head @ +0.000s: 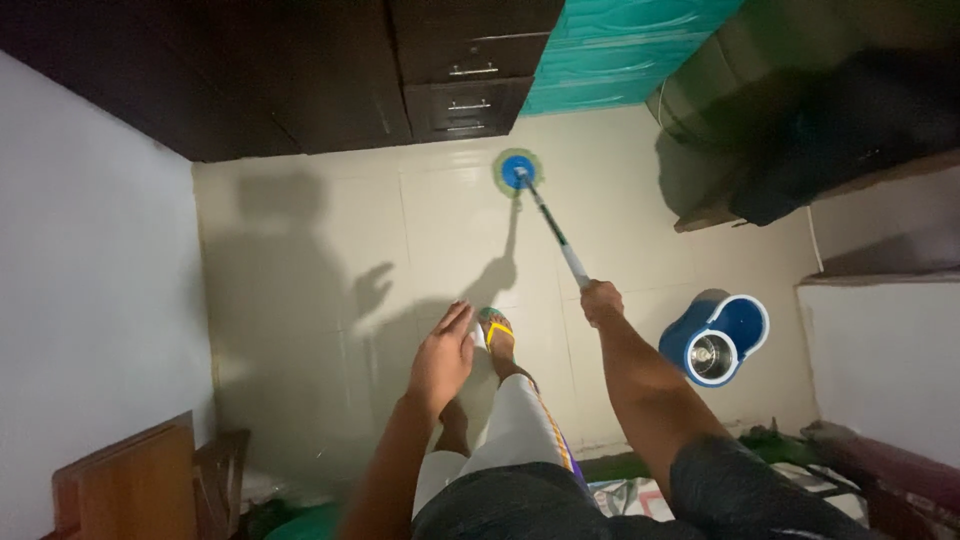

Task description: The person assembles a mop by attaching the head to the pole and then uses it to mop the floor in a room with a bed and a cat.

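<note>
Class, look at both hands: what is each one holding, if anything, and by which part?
The right hand grips the mop by the near, upper end of its handle. The left hand hangs open, holding nothing.

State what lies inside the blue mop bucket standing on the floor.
Inside the blue mop bucket, a round metal spinner basket shows in the near compartment. The far compartment looks dark blue; whether it holds water cannot be seen, and the bucket's wall covers the bottom.
</note>
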